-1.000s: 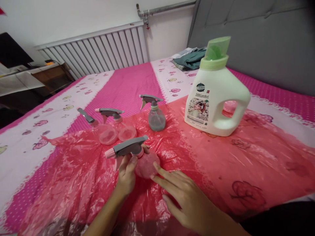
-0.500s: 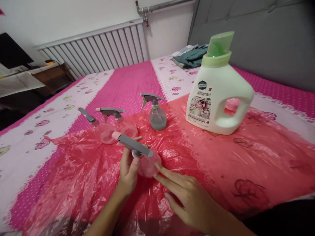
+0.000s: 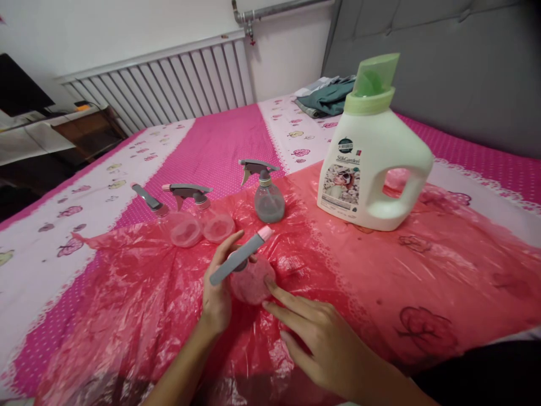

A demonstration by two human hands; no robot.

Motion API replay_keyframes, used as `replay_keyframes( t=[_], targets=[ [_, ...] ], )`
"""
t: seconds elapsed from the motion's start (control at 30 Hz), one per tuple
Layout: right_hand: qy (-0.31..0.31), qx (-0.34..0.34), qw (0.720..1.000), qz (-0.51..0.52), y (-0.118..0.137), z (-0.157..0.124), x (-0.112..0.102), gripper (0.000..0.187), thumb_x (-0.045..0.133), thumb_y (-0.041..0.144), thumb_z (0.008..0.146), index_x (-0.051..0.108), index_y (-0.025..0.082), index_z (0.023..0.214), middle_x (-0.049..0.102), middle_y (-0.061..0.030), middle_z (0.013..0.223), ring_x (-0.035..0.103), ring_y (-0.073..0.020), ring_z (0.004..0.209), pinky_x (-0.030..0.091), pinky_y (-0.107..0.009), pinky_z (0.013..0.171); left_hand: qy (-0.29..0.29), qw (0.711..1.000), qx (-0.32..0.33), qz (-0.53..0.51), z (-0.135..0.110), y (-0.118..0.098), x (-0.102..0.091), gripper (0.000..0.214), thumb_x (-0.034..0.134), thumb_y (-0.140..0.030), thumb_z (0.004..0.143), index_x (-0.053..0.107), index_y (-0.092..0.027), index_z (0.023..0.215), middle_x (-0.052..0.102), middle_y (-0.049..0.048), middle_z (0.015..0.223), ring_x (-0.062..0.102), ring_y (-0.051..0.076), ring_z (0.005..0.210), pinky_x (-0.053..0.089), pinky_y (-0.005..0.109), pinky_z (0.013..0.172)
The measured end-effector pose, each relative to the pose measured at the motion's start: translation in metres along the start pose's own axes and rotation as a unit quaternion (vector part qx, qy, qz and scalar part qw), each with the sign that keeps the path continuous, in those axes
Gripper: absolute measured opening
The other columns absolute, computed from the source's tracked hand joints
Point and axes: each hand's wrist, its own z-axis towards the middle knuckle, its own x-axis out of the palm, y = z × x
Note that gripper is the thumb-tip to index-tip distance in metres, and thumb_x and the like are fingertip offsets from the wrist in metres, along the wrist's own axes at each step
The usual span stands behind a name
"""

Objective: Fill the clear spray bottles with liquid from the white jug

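Note:
My left hand (image 3: 220,290) grips the grey trigger head (image 3: 239,257) of a small clear spray bottle (image 3: 252,282) that stands on the red plastic sheet (image 3: 380,270). Its pink nozzle points up and to the right. My right hand (image 3: 323,338) lies open, with the fingertips touching the bottle's round body from the right. Three more small spray bottles stand behind: one with grey contents (image 3: 267,197) and two clear ones (image 3: 213,217) (image 3: 177,223).
A big white detergent jug (image 3: 372,152) with a green cap stands at the right on the sheet. The bed has a pink patterned cover (image 3: 220,146). Folded clothes (image 3: 329,98) lie by the grey headboard. A white radiator (image 3: 169,84) lines the wall.
The trigger head has turned in my left hand: its pink nozzle pointed left before and now points right and up. My right hand stays against the bottle.

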Motion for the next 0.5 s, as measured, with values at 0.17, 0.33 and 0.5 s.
replay_keyframes(
  t=[0.17,0.33,0.5],
  targets=[
    [0.001,0.001,1.0,-0.003,-0.0002,-0.0003,0.0008,0.049,0.048,0.016,0.098,0.069,0.021,0.143,0.062,-0.0086,0.155,0.077,-0.0232,0.117,0.066,-0.037,0.096,-0.037,0.998,0.014,-0.052,0.0007,0.0016,0.0027,0.06,0.073,-0.072,0.089,0.066,-0.024,0.126,0.075,0.0036,0.091,0.073,0.025,0.079,0.055,0.038,0.078],
    [0.004,0.002,1.0,0.005,-0.001,-0.0006,0.0001,0.046,0.049,0.016,0.099,0.071,0.021,0.14,0.06,-0.0081,0.157,0.076,-0.0238,0.119,0.065,-0.037,0.097,0.015,0.995,0.068,-0.072,-0.0014,0.0033,-0.0005,0.055,0.084,-0.05,0.088,0.056,-0.028,0.13,0.076,0.0026,0.103,0.077,0.025,0.088,0.057,0.038,0.084],
    [0.005,0.001,1.0,0.005,-0.0002,-0.0007,-0.0004,0.044,0.049,0.018,0.1,0.073,0.021,0.137,0.063,-0.0088,0.154,0.077,-0.0249,0.115,0.066,-0.04,0.095,-0.013,0.997,0.07,-0.04,-0.0043,0.0058,0.0001,0.036,0.079,-0.039,0.094,0.056,-0.028,0.119,0.075,0.0005,0.1,0.074,0.021,0.087,0.055,0.036,0.086]
  ],
)
